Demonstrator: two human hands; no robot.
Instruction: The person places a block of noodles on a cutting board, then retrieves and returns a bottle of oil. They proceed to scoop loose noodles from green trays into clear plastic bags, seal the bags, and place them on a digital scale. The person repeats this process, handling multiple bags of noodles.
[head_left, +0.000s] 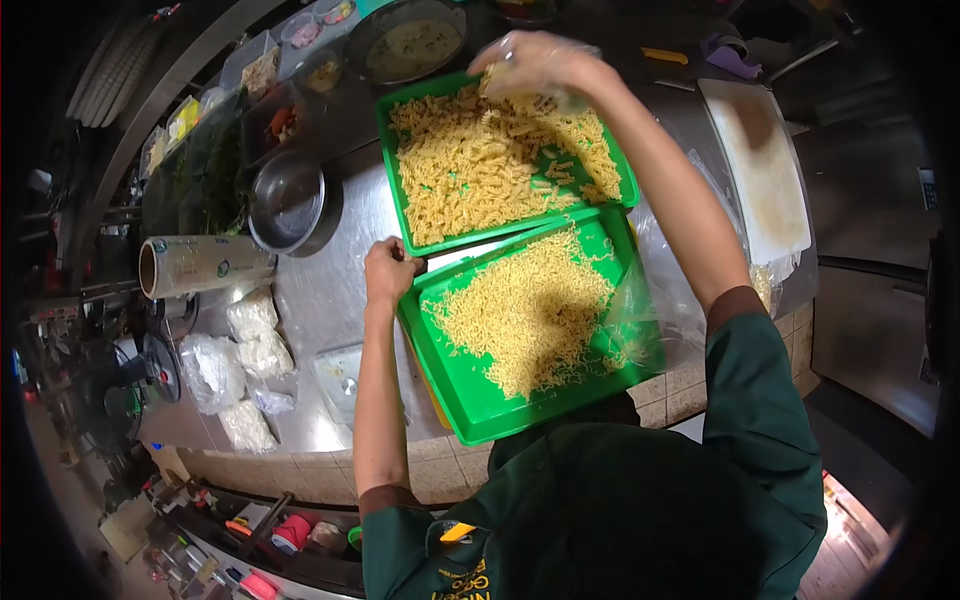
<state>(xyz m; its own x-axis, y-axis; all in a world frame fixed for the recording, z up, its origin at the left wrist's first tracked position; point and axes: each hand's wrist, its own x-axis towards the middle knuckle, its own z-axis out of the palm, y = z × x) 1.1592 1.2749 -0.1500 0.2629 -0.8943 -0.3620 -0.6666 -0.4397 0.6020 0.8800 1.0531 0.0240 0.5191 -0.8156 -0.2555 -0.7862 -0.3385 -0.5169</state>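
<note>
A green plastic tray of spiral pasta (465, 172) lies at the centre top. My right hand (529, 66), in a clear plastic glove and blurred, is over its far right edge among the spirals; whether its fingers hold any is unclear. My left hand (390, 268), bare with fingers curled, is at the near left corner of that tray, beside the second tray; its grip is partly hidden. Nearer to me, a second green tray (465, 416) holds a spread of small, thin, curly pasta (525, 307). A clear plastic bag (637, 307) overlaps its right side.
Left are a steel bowl (287, 202), a roll of plastic film (206, 266), bagged white portions (259, 337) and a scale (337, 382). Food containers (277, 124) and a large pan (409, 45) stand farther back. At right lie a white cutting board (757, 172) and a yellow-handled tool (664, 55).
</note>
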